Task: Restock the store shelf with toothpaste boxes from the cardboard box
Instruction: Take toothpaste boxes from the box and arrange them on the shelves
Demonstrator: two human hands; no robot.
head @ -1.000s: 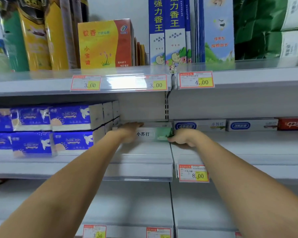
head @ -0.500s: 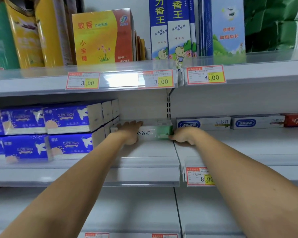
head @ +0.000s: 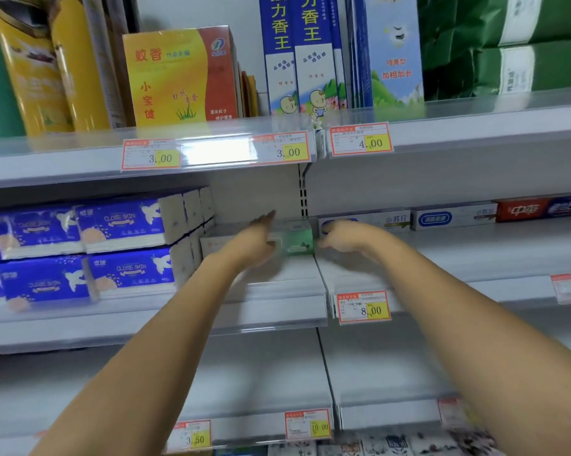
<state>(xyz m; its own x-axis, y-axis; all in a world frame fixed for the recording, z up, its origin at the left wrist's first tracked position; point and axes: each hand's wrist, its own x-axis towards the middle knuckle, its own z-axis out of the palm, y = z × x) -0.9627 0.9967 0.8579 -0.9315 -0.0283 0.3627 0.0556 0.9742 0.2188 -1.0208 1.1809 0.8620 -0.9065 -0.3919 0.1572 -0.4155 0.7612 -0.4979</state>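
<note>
With left hand fingers straight against the box and right hand ones bent at its green end, grip unclear, setting it deep on the shelf; probably light, stiff, easily dented, so better held by both ends.

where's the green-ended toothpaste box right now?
Head view, centre of the middle shelf: the toothpaste box lies between the left hand and right hand, with blue tissue packs to its left.
</note>
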